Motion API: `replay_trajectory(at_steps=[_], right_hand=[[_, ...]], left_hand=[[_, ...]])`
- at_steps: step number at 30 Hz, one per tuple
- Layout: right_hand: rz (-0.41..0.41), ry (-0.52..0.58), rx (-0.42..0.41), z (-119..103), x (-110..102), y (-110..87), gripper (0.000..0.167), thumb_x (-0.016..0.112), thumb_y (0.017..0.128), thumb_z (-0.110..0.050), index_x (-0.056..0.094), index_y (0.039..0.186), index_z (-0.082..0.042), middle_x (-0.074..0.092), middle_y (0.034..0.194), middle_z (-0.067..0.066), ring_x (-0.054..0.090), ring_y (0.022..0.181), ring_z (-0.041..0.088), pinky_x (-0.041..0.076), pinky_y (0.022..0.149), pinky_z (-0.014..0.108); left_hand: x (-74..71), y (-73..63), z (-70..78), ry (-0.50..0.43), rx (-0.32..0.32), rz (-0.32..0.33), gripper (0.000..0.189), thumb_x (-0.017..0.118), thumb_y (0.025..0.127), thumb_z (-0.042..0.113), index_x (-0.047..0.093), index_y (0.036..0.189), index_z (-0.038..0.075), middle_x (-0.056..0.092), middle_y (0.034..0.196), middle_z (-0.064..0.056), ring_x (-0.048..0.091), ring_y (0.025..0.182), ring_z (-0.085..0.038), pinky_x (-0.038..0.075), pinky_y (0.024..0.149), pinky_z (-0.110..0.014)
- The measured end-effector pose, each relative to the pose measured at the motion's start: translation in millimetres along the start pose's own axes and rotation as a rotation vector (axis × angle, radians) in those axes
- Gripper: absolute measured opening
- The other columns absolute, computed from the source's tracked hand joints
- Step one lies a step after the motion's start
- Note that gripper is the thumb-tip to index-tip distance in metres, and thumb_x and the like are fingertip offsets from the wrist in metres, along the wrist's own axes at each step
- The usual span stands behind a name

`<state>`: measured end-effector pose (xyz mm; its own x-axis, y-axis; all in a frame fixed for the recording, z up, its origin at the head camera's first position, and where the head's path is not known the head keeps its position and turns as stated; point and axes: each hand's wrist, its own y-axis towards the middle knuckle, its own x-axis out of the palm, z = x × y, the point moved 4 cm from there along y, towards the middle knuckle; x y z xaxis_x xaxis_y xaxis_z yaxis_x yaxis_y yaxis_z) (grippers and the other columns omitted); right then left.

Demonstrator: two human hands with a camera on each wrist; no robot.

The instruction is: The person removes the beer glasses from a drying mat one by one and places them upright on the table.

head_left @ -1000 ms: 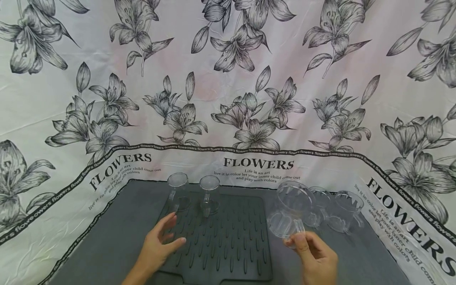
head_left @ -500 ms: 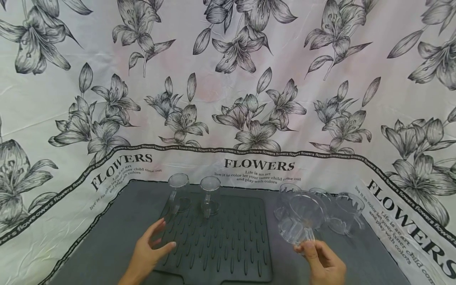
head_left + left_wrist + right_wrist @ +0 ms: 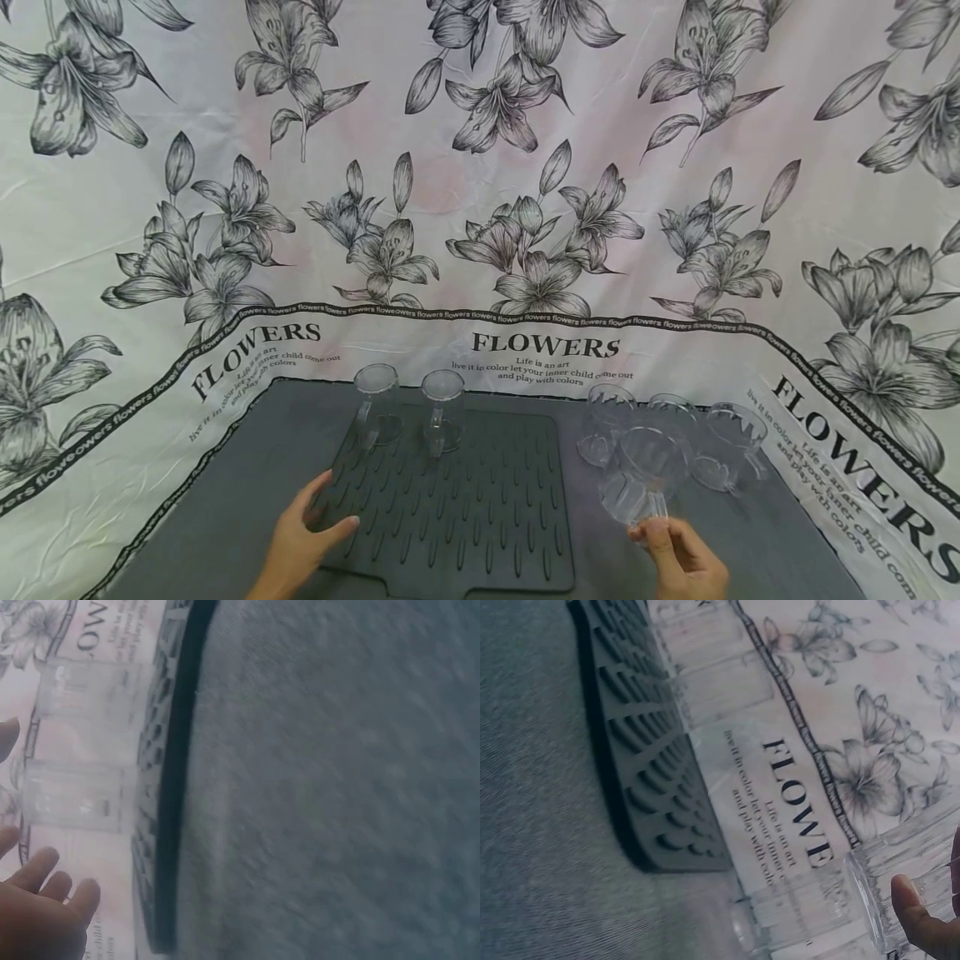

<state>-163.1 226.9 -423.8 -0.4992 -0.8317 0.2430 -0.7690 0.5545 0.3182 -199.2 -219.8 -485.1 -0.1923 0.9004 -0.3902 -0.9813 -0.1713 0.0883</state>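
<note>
My right hand (image 3: 682, 557) pinches the handle of a clear glass mug (image 3: 648, 467) between thumb and fingers. In the head view this mug overlaps the ones behind it; whether its base touches the table I cannot tell. In the right wrist view the held mug (image 3: 907, 877) shows ribbed clear walls, with the thumb (image 3: 909, 900) in front. My left hand (image 3: 296, 537) holds nothing, thumb and fingers spread apart, by the left edge of a dark ridged mat (image 3: 457, 508). Two clear mugs stand on the mat's far left part, the outer one (image 3: 375, 408) and the inner one (image 3: 442, 412).
Right of the mat, behind the held mug, stand three more clear mugs: a left one (image 3: 607, 417), a middle one (image 3: 672, 408) and a right one (image 3: 735, 442). The grey tabletop (image 3: 217, 508) ends against a white flower-printed cloth (image 3: 420, 346) on the far side and both flanks.
My right hand has brought the mug to the right and nearer to me, uncovering a mug behind it. The left hand has drawn back to the left and down.
</note>
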Motion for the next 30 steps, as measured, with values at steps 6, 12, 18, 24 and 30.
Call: replay_trajectory(at_steps=[6, 12, 18, 24, 30], right_hand=[[0.024, -0.064, 0.041, 17, -5, 1.5, 0.021, 0.063, 0.093, 0.000, 0.064, 0.077, 0.014, 0.067, 0.066, 0.008, 0.066, 0.061, 0.012, 0.054, 0.063, 0.016], [0.037, -0.094, 0.047, 30, -9, 0.7, 0.021, 0.065, 0.092, -0.001, 0.064, 0.077, 0.013, 0.067, 0.065, 0.006, 0.066, 0.059, 0.011, 0.052, 0.060, 0.015], [0.030, -0.197, 0.078, 39, -14, -1.4, 0.024, 0.065, 0.093, -0.007, 0.064, 0.076, 0.010, 0.066, 0.064, 0.005, 0.062, 0.059, 0.010, 0.048, 0.057, 0.014], [0.009, -0.265, 0.063, 46, -17, -2.4, 0.025, 0.064, 0.094, -0.008, 0.065, 0.075, 0.008, 0.066, 0.064, 0.003, 0.060, 0.059, 0.011, 0.047, 0.056, 0.016], [-0.005, -0.260, 0.035, 51, -19, -2.1, 0.023, 0.062, 0.094, -0.004, 0.065, 0.074, 0.006, 0.066, 0.064, 0.001, 0.061, 0.058, 0.010, 0.047, 0.055, 0.017]], left_hand=[[-1.1, 0.2, -16.3, 0.064, -0.055, -0.024, 0.086, 0.079, 0.082, 0.031, 0.032, 0.148, 0.003, 0.029, 0.149, -0.026, 0.027, 0.133, -0.052, 0.032, 0.103, -0.061], [0.9, 2.3, -31.1, 0.068, -0.106, -0.065, 0.090, 0.080, 0.080, 0.031, 0.029, 0.148, 0.001, 0.023, 0.149, -0.032, 0.023, 0.135, -0.050, 0.032, 0.105, -0.059], [-0.2, 3.8, -38.6, 0.102, -0.136, -0.094, 0.093, 0.081, 0.079, 0.030, 0.027, 0.148, -0.002, 0.024, 0.148, -0.034, 0.025, 0.134, -0.050, 0.033, 0.104, -0.058], [-3.9, 0.4, -38.5, 0.105, -0.123, -0.083, 0.094, 0.081, 0.080, 0.030, 0.026, 0.148, -0.003, 0.024, 0.148, -0.034, 0.023, 0.135, -0.051, 0.031, 0.106, -0.057], [-10.6, -0.3, -41.6, 0.135, -0.133, -0.087, 0.095, 0.080, 0.080, 0.033, 0.026, 0.150, 0.000, 0.013, 0.149, -0.039, 0.018, 0.134, -0.054, 0.029, 0.105, -0.061]])
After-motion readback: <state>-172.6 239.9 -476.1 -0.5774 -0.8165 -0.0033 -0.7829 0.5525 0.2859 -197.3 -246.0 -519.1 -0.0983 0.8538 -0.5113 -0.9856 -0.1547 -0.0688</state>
